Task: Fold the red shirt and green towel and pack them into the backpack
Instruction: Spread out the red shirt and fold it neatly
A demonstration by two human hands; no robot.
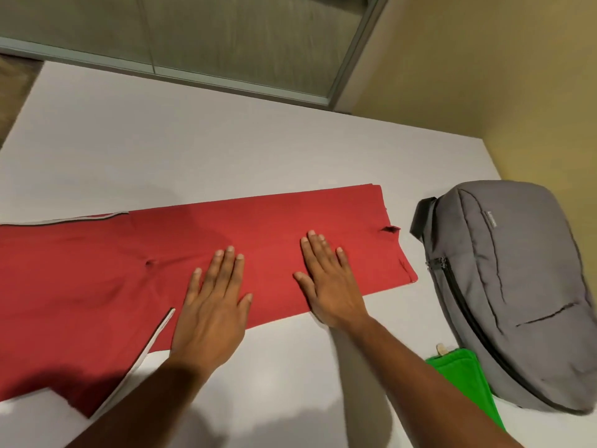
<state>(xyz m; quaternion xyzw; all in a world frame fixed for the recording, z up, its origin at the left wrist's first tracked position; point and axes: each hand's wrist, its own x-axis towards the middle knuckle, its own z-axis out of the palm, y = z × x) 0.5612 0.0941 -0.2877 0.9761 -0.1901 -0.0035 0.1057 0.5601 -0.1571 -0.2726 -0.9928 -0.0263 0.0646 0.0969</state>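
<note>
White table (226,150) backed by glass partition (226,37) at 12 o'clock, yellow wall (484,59) at 2. Red shirt (97,286) is pressed by left hand (211,313) and right hand (326,286), both flat, nothing held.

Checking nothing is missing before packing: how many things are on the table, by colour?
Red: 1, the red shirt, both hands flat on it
Green: 1, the green towel
Grey: 1, the backpack
Total: 3

Warm dim indoor light, soft shadows beneath forearms (edges bowed, blurry).
</note>
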